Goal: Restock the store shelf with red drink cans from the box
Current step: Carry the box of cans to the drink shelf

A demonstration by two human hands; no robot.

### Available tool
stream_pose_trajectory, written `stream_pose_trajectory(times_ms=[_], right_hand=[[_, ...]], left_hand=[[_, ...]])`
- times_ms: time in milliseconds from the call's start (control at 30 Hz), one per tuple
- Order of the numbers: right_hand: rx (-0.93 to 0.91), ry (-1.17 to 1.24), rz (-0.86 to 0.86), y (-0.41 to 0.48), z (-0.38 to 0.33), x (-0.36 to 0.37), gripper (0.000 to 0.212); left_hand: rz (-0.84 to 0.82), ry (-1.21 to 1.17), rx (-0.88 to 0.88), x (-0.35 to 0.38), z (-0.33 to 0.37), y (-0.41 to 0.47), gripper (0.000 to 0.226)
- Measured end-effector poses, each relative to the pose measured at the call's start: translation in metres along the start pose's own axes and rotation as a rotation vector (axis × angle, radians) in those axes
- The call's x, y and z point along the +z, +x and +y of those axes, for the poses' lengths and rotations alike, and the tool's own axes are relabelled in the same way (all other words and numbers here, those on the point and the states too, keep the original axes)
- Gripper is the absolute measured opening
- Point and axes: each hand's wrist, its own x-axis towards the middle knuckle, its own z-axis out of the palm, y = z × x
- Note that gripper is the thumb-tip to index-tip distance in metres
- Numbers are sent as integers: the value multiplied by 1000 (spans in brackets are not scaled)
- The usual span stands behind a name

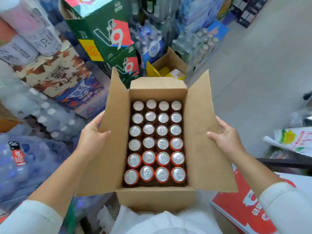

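Left hand (92, 134) is gripping left flap (111, 149), thumb curled over its inner face. Box (155, 198), plain brown cardboard, is being held at centre, top open, long axis running near to far. Cans (148, 143) are standing upright inside, four by six, round silver lids up, red rims. Right hand (227, 138) is gripping right flap (199, 149) likewise.

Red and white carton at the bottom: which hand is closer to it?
Right. The right hand grips the brown cardboard box's right flap, on the red and white carton's side; the left hand grips the left flap, across the box.
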Motion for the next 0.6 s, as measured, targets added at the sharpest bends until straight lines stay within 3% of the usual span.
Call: stream_pose_trajectory(times_ms=[267,600], right_hand=[[73,70,153,84,40,-156,70],[131,135,368,194,36,-342,65]], left_hand=[[-156,24,44,148,126,80,83],[-357,62,141,342,312,189,79]])
